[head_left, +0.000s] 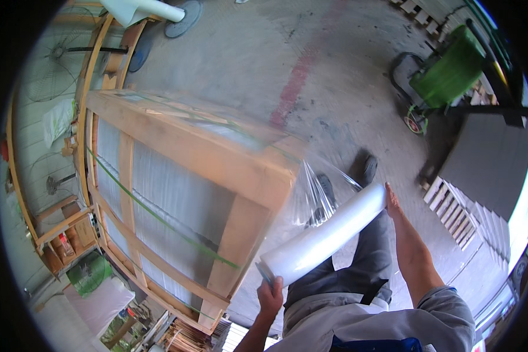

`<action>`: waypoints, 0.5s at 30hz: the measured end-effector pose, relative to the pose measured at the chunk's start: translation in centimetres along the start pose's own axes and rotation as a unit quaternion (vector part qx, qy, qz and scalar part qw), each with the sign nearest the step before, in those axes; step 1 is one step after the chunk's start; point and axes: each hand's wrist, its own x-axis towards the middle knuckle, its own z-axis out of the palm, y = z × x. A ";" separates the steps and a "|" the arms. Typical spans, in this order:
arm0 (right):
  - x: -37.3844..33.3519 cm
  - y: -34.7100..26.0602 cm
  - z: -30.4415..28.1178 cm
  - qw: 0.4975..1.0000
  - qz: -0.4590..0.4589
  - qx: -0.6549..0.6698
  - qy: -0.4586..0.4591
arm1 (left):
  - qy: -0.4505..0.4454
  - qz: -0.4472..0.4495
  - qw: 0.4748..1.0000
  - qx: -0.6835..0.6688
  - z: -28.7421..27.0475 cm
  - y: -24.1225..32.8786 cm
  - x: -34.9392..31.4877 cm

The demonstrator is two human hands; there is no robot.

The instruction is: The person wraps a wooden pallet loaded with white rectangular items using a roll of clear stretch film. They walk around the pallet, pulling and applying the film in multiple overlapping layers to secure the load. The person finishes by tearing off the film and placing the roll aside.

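Together, the left hand [270, 296] and right hand [392, 202] clasped opposite ends of a stretch-film roll [322, 236] beside the wooden crate [217, 158].

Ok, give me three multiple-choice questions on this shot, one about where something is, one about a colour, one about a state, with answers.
1. Where is the left hand?
A. at the lower end of the film roll
B. on the pallet truck
C. on the floor fan

2. What colour is the strap across the wooden crate?
A. red
B. green
C. black

3. How is the film?
A. fully wound up
B. cut off
C. stretched to the crate corner

Answers: 1 A, its fingers grip that end, the right hand at the other. 2 B, a thin green band. 3 C, a clear sheet spans roll and crate.
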 end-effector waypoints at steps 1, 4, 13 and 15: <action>-1.6 2.0 -0.6 0.999 -0.032 -0.007 0.010 | -0.012 -0.048 0.999 -0.005 -0.4 -1.2 -0.7; -5.2 7.2 -1.3 0.995 -0.027 0.046 0.084 | 0.011 0.002 0.994 -0.105 -1.0 -4.2 -2.7; -19.4 18.2 -3.2 0.990 -0.064 0.129 0.005 | 0.085 0.055 0.985 -0.142 -2.2 -13.2 -12.9; -22.6 21.7 -3.2 0.987 -0.077 0.140 -0.026 | 0.081 0.064 0.988 -0.116 -2.4 -15.9 -15.8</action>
